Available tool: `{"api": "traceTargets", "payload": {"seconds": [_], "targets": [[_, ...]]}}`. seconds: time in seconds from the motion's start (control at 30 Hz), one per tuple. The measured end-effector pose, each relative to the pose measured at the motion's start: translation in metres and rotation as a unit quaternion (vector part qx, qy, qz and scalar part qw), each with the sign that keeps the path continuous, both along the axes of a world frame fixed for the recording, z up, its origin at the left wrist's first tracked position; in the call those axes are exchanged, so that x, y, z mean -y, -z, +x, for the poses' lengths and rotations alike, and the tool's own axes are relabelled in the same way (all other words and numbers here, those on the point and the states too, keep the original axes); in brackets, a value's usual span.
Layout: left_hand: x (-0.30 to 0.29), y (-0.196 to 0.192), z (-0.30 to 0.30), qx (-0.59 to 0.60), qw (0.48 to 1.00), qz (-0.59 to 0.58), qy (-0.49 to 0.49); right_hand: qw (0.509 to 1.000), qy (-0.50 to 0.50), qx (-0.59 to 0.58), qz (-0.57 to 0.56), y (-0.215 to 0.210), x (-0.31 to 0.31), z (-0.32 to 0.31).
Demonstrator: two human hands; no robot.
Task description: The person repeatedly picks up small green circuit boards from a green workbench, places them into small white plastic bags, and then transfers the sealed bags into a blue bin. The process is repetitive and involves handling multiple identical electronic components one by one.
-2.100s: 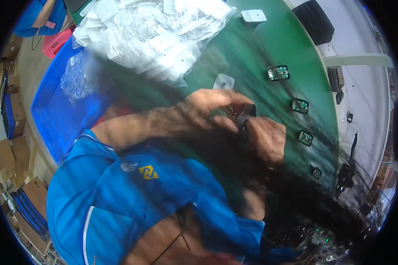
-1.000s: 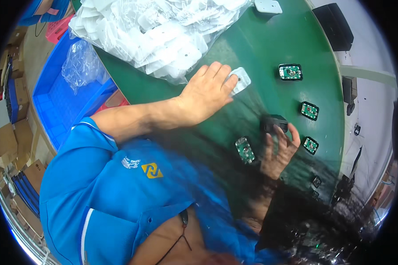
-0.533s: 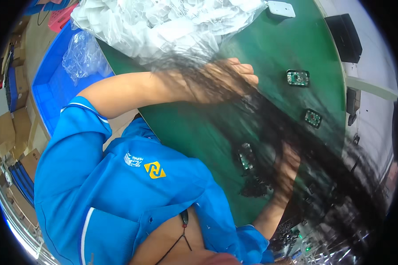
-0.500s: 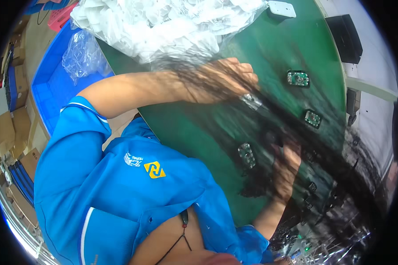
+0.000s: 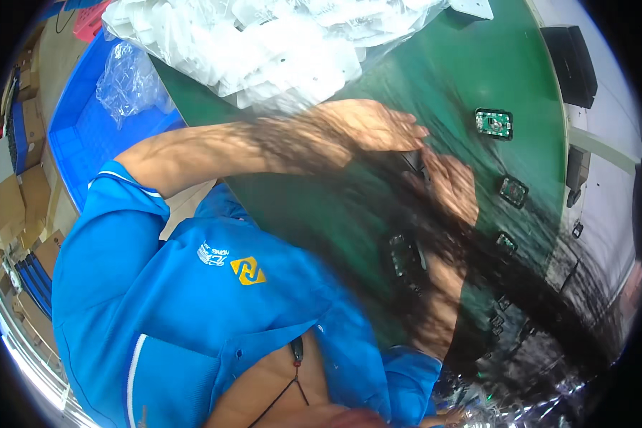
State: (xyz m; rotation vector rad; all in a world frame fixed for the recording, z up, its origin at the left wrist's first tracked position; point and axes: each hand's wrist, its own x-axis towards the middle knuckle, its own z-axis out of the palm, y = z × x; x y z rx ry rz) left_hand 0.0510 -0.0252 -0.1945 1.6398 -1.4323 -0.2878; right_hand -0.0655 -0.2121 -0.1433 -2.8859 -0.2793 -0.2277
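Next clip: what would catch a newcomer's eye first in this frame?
Dark loose hair sweeps across the middle and lower right, veiling much of the view. Behind it the left hand and right hand meet over the green table, apparently around a small dark part that the hair blurs. A heap of white parts in clear plastic bags fills the top, and small green circuit boards line the table's right side.

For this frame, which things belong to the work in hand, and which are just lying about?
In hand:
- left hand and right hand, close together over the green belt; whether they grip anything is hidden by hair
- small dark part between them

Lying about:
- green circuit boards along the belt
- heap of white bagged parts
- blue crate
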Motion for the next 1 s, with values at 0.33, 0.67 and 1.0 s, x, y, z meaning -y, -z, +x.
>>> {"api": "traceTargets", "payload": {"seconds": [0.33, 0.67, 1.0], "targets": [[-0.010, 0.003, 0.007, 0.203, 0.974, 0.100, -0.010, 1.000, 0.015, -0.014, -0.010, 0.004, -0.011, 0.004], [0.008, -0.004, -0.008, 0.242, 0.968, 0.033, -0.051, 0.995, 0.081, 0.046, -0.018, 0.015, -0.003, -0.013], [0.004, 0.012, 0.008, 0.132, 0.989, 0.017, -0.056, 0.982, 0.057, -0.080, 0.159, -0.013, 0.009, 0.006]]}}
